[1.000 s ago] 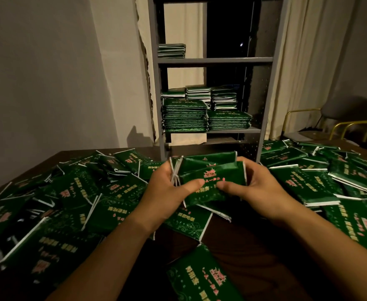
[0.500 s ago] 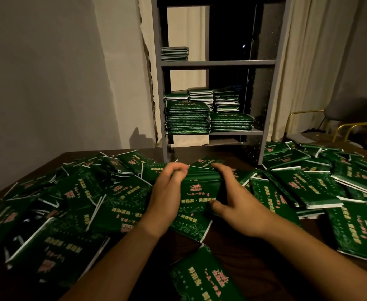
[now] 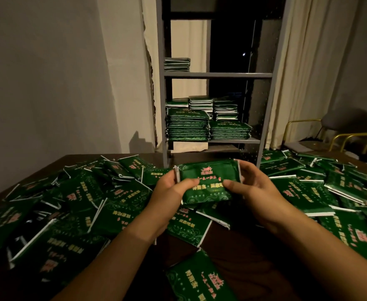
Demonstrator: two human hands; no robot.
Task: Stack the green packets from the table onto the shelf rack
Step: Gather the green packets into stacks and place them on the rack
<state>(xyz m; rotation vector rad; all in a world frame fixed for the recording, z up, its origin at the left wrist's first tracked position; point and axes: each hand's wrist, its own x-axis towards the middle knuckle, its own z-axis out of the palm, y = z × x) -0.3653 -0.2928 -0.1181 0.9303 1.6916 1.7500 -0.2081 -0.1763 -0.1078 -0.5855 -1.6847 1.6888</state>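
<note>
Two hands holding one small bundle of green packets above the middle of the tabletop, just in front of the shelf rack. Left hand closed on the bundle's left edge, thumb lying across the printed face, fingers behind. Right hand closed on the right edge, thumb likewise on the face, fingers wrapped around the white sealed end. Both grips firm, with the bundle tilted so its printed front faces the camera. Several packet edges showing at the left side of the bundle; exact count impossible to tell.

Scattered across the dark tabletop on both sides of the forearms: many loose packets, overlapping at all angles, more at right, one lying near the bottom edge between the arms.

Behind, on the rack's lower shelf: neat stacks of packets, two tall piles in front, side by side and touching, shorter piles behind. On the shelf above, at its left end: a small stack. Off to the right, beside a pale curtain: a chair with a yellow frame.
</note>
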